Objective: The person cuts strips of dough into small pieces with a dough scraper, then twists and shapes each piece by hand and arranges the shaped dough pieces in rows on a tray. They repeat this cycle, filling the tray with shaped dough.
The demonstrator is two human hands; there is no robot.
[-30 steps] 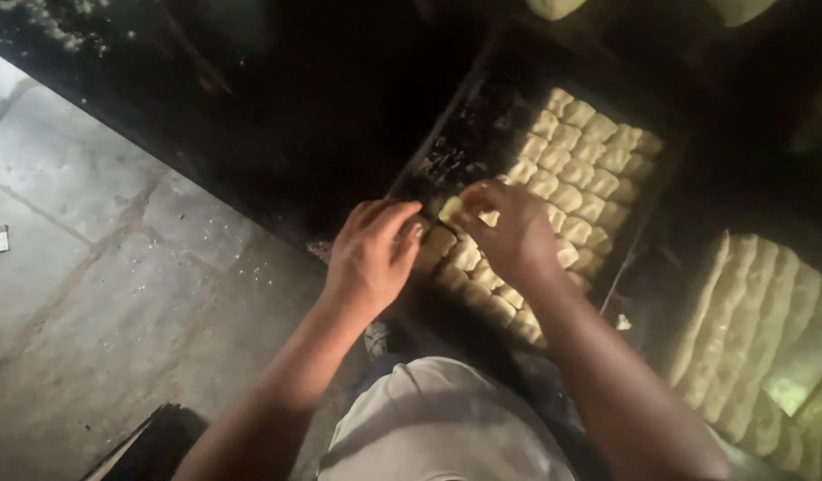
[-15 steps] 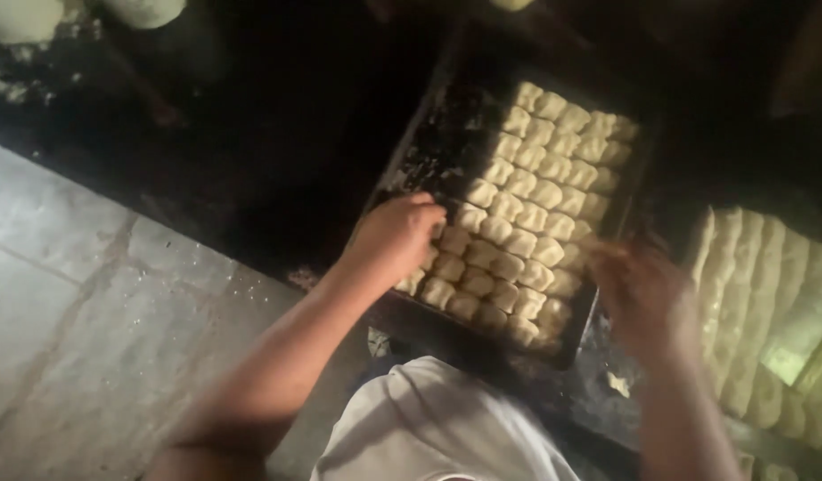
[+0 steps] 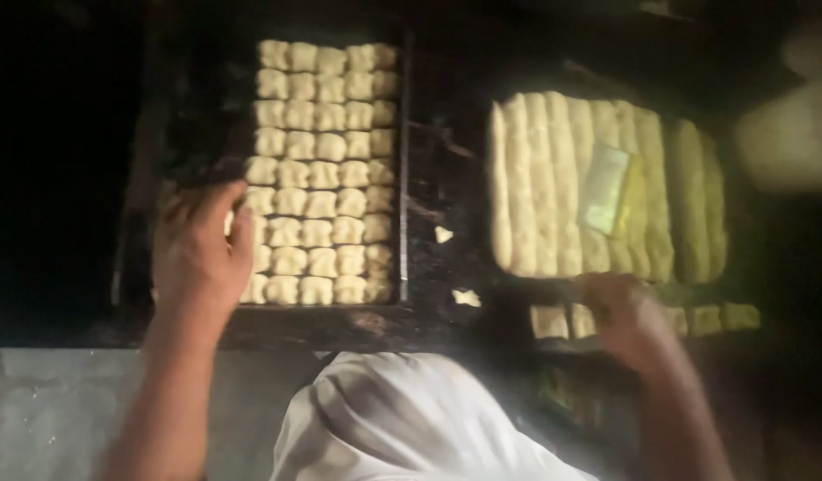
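Shifting rightward since earlier, the right hand (image 3: pixel 626 319) now reaches, grip unclear, the cut dough strips (image 3: pixel 598 183), while the left hand (image 3: pixel 200 248) lies unclenched on the dark tray (image 3: pixel 404 178) of small square dough pieces (image 3: pixel 322 169).

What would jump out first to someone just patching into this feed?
The dark baking tray at left, nearly filled with neat rows of small pale dough pieces, catches the eye first, with the left hand resting on its lower left corner. To the right lies a slab of long dough strips with a flat pale scraper-like thing on it, and the right hand sits at the row of cut pieces below it.
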